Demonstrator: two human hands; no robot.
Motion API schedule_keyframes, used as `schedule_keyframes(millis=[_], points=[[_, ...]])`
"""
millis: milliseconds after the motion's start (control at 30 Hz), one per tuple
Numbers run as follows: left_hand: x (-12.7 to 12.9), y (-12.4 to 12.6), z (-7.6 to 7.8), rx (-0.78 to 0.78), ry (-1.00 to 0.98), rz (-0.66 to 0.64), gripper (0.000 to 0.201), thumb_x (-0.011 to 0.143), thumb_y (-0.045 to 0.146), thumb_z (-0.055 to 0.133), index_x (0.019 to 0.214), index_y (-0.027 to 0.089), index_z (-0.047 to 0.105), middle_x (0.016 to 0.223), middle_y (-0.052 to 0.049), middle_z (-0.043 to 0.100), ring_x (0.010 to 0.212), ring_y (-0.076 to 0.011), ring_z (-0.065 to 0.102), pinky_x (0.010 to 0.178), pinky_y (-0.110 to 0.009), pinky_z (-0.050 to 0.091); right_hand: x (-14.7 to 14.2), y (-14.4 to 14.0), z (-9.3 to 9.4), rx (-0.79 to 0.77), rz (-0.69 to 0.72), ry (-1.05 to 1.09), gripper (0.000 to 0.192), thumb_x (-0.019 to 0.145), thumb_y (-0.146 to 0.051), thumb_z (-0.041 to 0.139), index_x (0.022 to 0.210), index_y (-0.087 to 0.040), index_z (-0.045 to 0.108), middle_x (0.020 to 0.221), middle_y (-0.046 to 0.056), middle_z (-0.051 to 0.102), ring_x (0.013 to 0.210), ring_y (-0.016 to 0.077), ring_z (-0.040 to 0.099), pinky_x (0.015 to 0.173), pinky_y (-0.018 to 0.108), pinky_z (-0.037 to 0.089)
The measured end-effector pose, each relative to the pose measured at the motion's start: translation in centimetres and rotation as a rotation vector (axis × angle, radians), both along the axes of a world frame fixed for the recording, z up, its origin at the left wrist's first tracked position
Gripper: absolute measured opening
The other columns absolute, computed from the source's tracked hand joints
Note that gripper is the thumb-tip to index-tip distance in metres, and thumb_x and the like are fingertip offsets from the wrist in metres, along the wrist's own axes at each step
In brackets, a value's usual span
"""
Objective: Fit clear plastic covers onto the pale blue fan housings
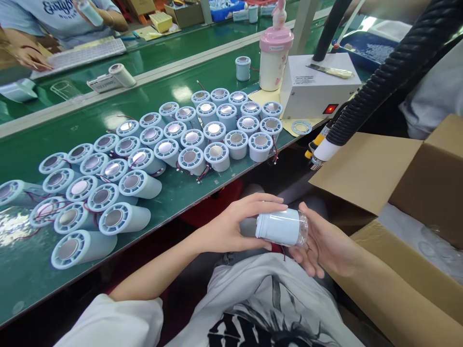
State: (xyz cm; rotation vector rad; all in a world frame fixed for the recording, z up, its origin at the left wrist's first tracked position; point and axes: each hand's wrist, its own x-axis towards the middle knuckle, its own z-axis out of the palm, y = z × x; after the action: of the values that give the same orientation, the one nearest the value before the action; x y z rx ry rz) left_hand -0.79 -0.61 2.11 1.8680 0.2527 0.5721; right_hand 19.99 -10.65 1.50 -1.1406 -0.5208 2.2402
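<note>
Bench (173, 193): green, glossy. On it: blue cylinders (165, 147) in close rows, thin wires trailing; lone cylinder (243, 70) near cup (272, 67); yellow sheet (287, 124) under white box (318, 84)

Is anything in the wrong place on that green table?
Maybe the small blue ring. It lies loose on the yellow sheet by the white box, while similar rings cap the blue cylinders.

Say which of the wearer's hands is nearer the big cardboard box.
Right. The right hand, at the clear end of the blue cylinder, is on the side towards the big box; the left hand grips the farther end.
</note>
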Motion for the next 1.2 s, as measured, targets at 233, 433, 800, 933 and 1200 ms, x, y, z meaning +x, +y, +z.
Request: schedule_keyframes(millis=[233, 433, 800, 933, 1200], points=[[-0.3, -1.0, 1.3, -0.247, 0.160, 0.095, 0.066, 0.078, 0.032, 0.076, 0.138, 0.022, 0.048, 0.130, -0.012, 0.057, 0.114, -0.0248, 0.060, 0.094, -0.034, 0.053, 0.7, -0.9, -1.4, 0.798, -0.296, -0.652, 0.024, 0.097, -0.034, 0.052, 0.120, -0.024, 0.052, 0.118, 0.009, 0.067, 0.098, 0.0212, 0.069, 0.078, 0.033, 0.060], [0.8, -0.1, 0.6, -0.430, 0.196, 0.070, 0.071, 0.076, 0.034, 0.078, 0.140, 0.023, 0.048, 0.130, -0.012, 0.059, 0.108, -0.0237, 0.063, 0.093, -0.035, 0.052, 1.0, -1.2, -3.2, 1.220, -0.267, -0.702, 0.059, 0.083, -0.008, 0.070, 0.131, -0.033, 0.047, 0.147, 0.008, 0.047, 0.134, 0.0276, 0.047, 0.105, 0.048, 0.048], [10.8, 7.0, -4.3, -0.563, 0.094, -0.049, 0.068, 0.063, 0.036, 0.087, 0.122, 0.012, 0.062, 0.123, -0.015, 0.064, 0.111, -0.0255, 0.061, 0.104, -0.043, 0.042, 2.6, 2.6, -11.1, 1.047, -0.922, -0.581, 0.047, 0.081, -0.016, 0.075, 0.117, -0.027, 0.047, 0.147, 0.016, 0.045, 0.134, 0.0271, 0.048, 0.099, 0.049, 0.053], [10.7, 7.4, -4.1, -0.559, 0.109, -0.050, 0.067, 0.065, 0.037, 0.086, 0.122, 0.013, 0.060, 0.125, -0.015, 0.063, 0.114, -0.0257, 0.060, 0.103, -0.041, 0.044, 3.1, 3.4, -11.2, 1.074, -0.942, -0.555, 0.047, 0.077, -0.018, 0.079, 0.115, -0.025, 0.052, 0.143, 0.016, 0.050, 0.132, 0.0281, 0.050, 0.098, 0.047, 0.053], [8.4, 7.5, -4.0, -0.536, 0.138, 0.019, 0.063, 0.068, 0.033, 0.084, 0.122, 0.017, 0.058, 0.124, -0.012, 0.063, 0.112, -0.0238, 0.061, 0.102, -0.039, 0.045, 2.3, 4.3, -11.1, 1.073, -0.887, -0.456, 0.050, 0.075, -0.017, 0.082, 0.116, -0.029, 0.057, 0.141, 0.010, 0.053, 0.134, 0.0249, 0.049, 0.102, 0.044, 0.050]])
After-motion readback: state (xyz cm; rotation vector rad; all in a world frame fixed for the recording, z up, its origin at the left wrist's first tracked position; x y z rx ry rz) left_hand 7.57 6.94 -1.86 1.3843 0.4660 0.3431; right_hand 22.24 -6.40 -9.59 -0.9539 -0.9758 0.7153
